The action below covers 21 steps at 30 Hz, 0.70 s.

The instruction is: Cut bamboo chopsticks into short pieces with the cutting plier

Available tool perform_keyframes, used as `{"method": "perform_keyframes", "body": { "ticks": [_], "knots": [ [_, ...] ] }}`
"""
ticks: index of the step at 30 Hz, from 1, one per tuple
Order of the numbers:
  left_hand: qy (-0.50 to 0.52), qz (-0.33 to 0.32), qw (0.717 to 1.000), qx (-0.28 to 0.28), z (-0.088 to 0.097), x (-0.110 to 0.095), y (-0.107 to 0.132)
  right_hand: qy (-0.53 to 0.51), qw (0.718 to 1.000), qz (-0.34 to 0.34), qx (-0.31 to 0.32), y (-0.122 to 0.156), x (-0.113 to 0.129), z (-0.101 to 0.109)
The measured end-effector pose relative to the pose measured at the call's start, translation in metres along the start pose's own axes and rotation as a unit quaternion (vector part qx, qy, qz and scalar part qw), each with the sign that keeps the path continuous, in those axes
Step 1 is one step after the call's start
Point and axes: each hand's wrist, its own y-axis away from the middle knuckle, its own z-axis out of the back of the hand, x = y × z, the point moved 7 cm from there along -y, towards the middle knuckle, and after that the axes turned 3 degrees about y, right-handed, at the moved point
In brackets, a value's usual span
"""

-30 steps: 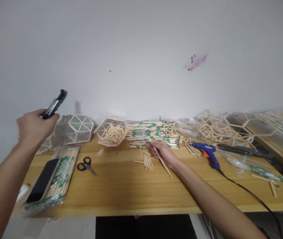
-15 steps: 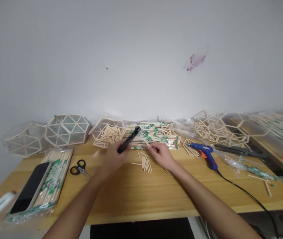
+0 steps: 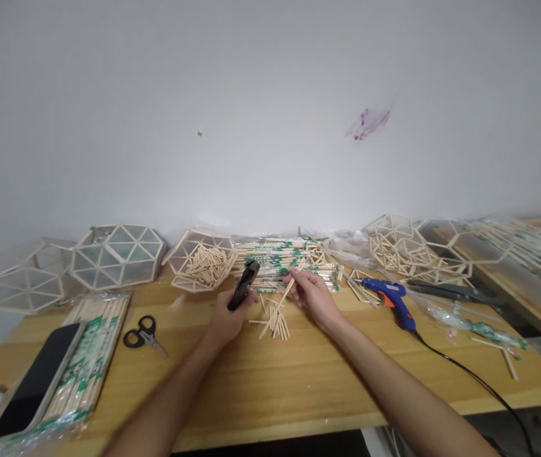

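In the centre of the frame the left hand is wrapped around a black cutter, nose up. The right hand pinches 1 thin stick, angled toward that nose and just above the heap of short pieces.

Open wood at six o'clock of the hands: the table is bare along its front. The gap between left hand and right hand is crowded, with the cutter poking up, a held stick and cut sticks heaped below. Twelve is walled off by packs, with a stick-filled frame at eleven. At three sits the glue gun, its cord trailing toward four. At nine lie scissors, with a clear lane between them and the left hand. At eight, a phone.
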Motion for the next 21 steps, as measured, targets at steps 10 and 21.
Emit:
{"method": "perform_keyframes", "body": {
  "ticks": [10, 21],
  "knots": [
    [-0.053, 0.002, 0.998, 0.036, -0.006, 0.0, -0.002, -0.075, 0.995, 0.0, -0.073, -0.008, 0.0, 0.017],
    [-0.033, -0.011, 0.999, -0.024, 0.005, 0.0, -0.004, -0.113, 0.987, 0.002, -0.118, -0.01, 0.0, 0.029]
  ]
}}
